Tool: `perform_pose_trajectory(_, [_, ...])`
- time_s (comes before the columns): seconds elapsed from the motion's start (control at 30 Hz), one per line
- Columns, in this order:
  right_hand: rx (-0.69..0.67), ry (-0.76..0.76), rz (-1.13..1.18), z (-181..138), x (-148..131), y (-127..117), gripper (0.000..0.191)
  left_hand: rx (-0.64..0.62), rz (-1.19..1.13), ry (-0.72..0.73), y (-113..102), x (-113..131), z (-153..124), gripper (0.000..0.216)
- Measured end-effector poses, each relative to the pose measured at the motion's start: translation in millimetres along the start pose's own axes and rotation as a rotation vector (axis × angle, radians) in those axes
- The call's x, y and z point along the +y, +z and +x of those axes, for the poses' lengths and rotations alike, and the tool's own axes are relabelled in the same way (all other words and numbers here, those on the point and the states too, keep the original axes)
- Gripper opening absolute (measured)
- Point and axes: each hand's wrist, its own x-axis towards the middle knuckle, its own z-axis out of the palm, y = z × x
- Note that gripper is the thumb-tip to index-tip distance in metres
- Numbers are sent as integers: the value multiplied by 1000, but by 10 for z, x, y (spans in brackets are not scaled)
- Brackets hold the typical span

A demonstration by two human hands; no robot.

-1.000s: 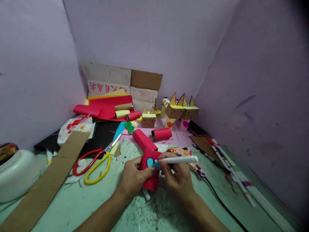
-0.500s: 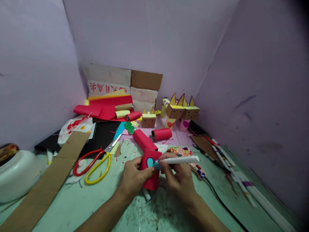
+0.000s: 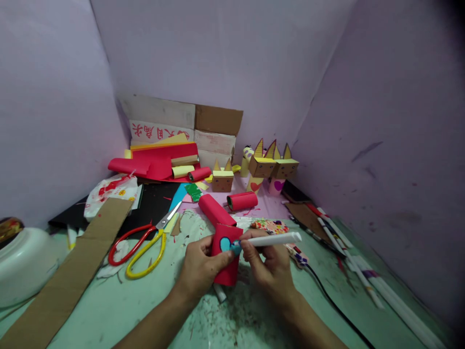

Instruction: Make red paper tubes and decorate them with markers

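A red paper-covered tube (image 3: 225, 277) is gripped by my left hand (image 3: 199, 264), thumb across its front. On the tube shows a blue shape with a dark outline. My right hand (image 3: 271, 264) is closed around a white marker pen (image 3: 274, 239), its blue tip end at the blue shape beside my left thumb. Just behind the held tube lies another red tube (image 3: 217, 209), with a further red tube (image 3: 242, 200) to its right. Red-and-yellow scissors (image 3: 152, 237) lie with blades apart on the table, left of my left hand.
A cardboard strip (image 3: 69, 276) and a white bowl (image 3: 27, 264) are on the left. Cat-eared cardboard figures (image 3: 262, 167) stand at the back by red paper (image 3: 156, 162). A floral-patterned tool (image 3: 271, 226) trails a black cord (image 3: 330, 295). Several marker pens (image 3: 366, 286) lie along the right.
The view has shifted slightly. Both hands keep their grips, and the marker pen has barely moved against the red tube.
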Motion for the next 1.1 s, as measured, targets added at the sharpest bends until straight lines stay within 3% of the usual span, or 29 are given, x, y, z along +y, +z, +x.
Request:
perform_pose_trajectory(0.27, [-27, -4, -22, 8, 22, 11, 12, 8, -14, 5, 6, -4, -9, 33])
perform_pose_trajectory(1.1, [56, 65, -9, 50, 52, -12, 10, 14, -16, 25, -48, -141, 50, 34])
